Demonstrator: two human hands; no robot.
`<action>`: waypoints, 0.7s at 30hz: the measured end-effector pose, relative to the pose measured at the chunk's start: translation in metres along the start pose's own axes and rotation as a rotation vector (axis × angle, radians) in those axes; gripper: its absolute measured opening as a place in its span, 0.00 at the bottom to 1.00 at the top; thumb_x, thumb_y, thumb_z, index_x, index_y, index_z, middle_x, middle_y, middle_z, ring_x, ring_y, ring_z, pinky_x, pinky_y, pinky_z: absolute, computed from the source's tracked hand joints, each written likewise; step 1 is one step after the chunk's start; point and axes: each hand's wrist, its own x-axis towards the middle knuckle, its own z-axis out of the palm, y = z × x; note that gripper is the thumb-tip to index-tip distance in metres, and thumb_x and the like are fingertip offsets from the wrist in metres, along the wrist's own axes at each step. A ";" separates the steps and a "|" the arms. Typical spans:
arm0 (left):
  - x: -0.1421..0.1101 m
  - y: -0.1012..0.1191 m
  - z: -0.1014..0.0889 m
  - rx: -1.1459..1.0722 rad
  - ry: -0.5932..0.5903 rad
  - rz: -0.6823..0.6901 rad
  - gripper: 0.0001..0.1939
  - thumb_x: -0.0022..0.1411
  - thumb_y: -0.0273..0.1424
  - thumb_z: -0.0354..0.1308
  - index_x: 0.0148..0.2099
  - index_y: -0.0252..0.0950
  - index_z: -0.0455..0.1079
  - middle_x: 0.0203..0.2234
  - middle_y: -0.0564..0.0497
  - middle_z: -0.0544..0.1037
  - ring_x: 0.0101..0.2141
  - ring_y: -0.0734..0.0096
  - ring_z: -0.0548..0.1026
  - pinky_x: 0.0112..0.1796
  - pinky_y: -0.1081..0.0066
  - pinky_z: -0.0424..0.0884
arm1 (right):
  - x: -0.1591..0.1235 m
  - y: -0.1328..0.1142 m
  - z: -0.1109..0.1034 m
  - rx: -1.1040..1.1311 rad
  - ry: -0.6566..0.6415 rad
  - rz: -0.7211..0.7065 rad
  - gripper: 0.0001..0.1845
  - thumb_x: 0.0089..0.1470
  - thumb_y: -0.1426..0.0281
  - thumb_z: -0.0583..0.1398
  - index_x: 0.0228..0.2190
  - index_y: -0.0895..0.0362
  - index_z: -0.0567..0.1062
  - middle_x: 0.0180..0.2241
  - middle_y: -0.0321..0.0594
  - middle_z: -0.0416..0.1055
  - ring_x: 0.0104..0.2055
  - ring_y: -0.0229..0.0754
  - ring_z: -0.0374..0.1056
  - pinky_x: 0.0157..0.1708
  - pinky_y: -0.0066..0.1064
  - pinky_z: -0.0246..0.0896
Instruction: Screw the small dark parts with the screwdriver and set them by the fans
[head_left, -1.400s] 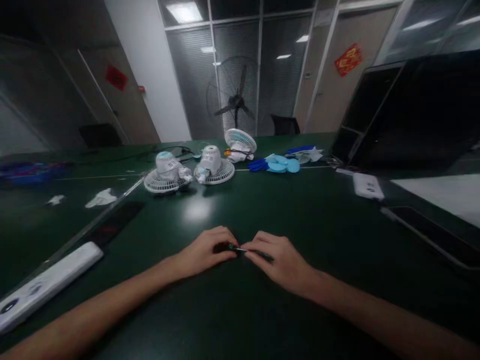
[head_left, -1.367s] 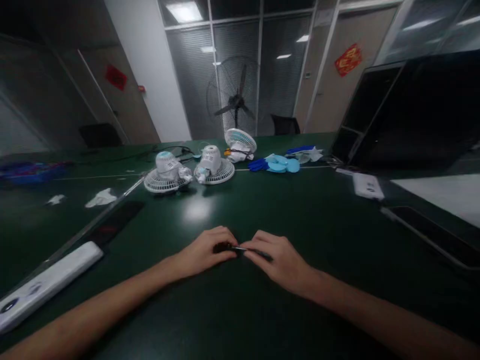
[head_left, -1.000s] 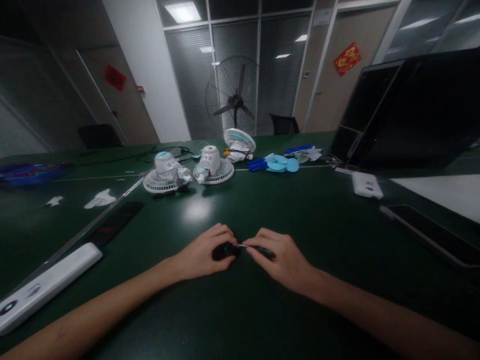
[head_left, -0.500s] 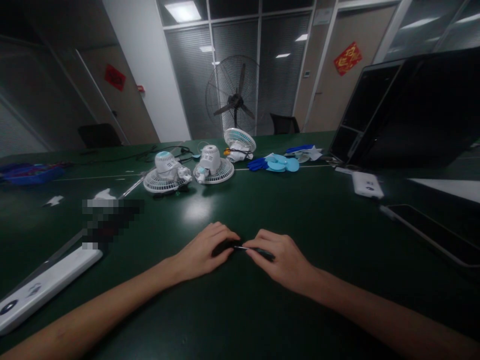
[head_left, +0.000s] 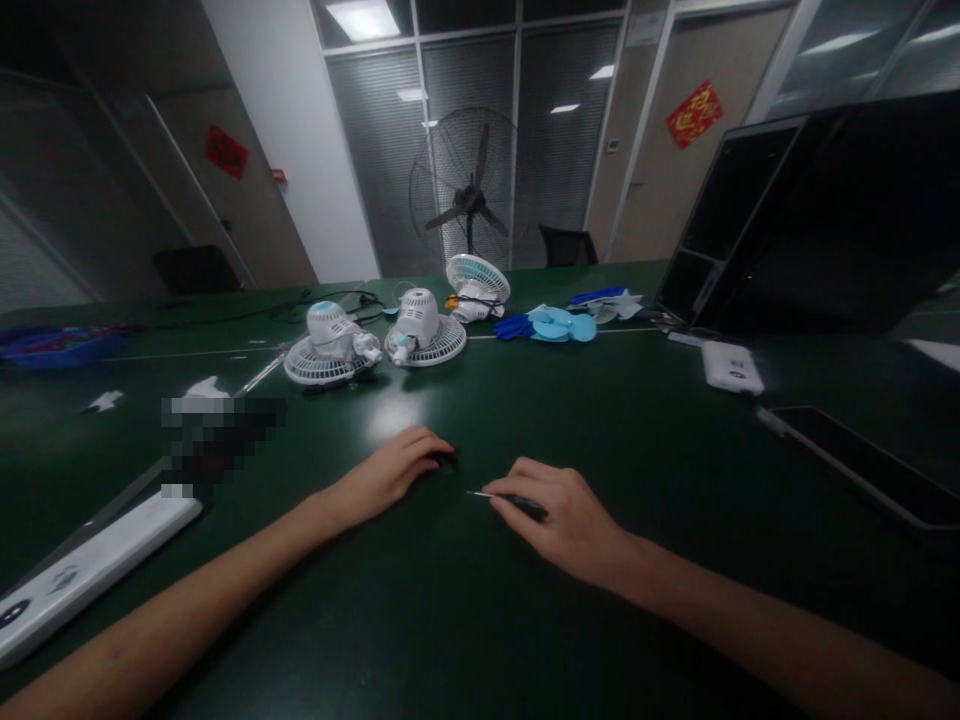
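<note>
A small screwdriver (head_left: 525,506) with a dark handle and a thin metal shaft is pinched in my right hand (head_left: 574,520), its tip pointing left just above the green table. My left hand (head_left: 397,468) is farther left and a little farther from me, fingers curled together. A small black piece (head_left: 448,459) shows at its fingertips, gripped between thumb and fingers; its kind is too dark to make out. Between the screwdriver tip and the left fingertips there is a gap.
Small white fans (head_left: 426,338) lie at the back of the green table (head_left: 465,620). Beside them are light-blue fan blades (head_left: 562,325) and a blue glove (head_left: 514,326). A phone (head_left: 862,462) and a large black monitor (head_left: 825,220) stand right; a long white device (head_left: 97,570) lies left.
My left hand has moved away from the screwdriver tip, up and to the left, with the small black piece. My right hand has stayed almost in place, still holding the screwdriver.
</note>
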 end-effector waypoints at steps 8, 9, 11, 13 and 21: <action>-0.025 -0.109 -0.069 0.187 0.255 -0.335 0.19 0.70 0.41 0.55 0.57 0.39 0.74 0.49 0.43 0.78 0.48 0.54 0.77 0.50 0.56 0.74 | -0.002 0.000 -0.001 0.029 -0.013 -0.014 0.12 0.71 0.68 0.60 0.52 0.52 0.80 0.44 0.38 0.76 0.37 0.37 0.73 0.35 0.27 0.68; -0.029 -0.116 -0.074 0.194 0.280 -0.366 0.20 0.69 0.43 0.55 0.56 0.38 0.75 0.49 0.42 0.79 0.47 0.53 0.77 0.49 0.56 0.74 | -0.002 0.001 -0.001 0.028 -0.012 -0.015 0.12 0.71 0.68 0.60 0.52 0.52 0.80 0.44 0.38 0.76 0.37 0.37 0.73 0.35 0.27 0.68; -0.034 -0.126 -0.080 0.190 0.316 -0.396 0.23 0.67 0.46 0.57 0.57 0.38 0.75 0.48 0.42 0.79 0.46 0.54 0.78 0.47 0.57 0.75 | -0.001 0.001 0.000 0.025 -0.013 -0.015 0.12 0.71 0.68 0.60 0.52 0.52 0.80 0.44 0.38 0.76 0.37 0.37 0.73 0.34 0.27 0.68; -0.039 -0.132 -0.085 0.167 0.327 -0.404 0.27 0.65 0.49 0.59 0.59 0.37 0.74 0.48 0.42 0.80 0.44 0.54 0.79 0.45 0.59 0.75 | -0.001 0.002 0.000 0.017 -0.007 -0.014 0.12 0.71 0.69 0.60 0.52 0.52 0.80 0.43 0.38 0.76 0.37 0.37 0.72 0.35 0.28 0.68; -0.059 -0.152 -0.112 0.162 0.243 -0.572 0.29 0.55 0.59 0.65 0.45 0.40 0.82 0.44 0.44 0.83 0.43 0.52 0.80 0.44 0.61 0.75 | -0.002 0.000 -0.001 0.028 -0.012 -0.012 0.12 0.71 0.69 0.60 0.52 0.53 0.80 0.44 0.38 0.76 0.37 0.37 0.72 0.34 0.27 0.68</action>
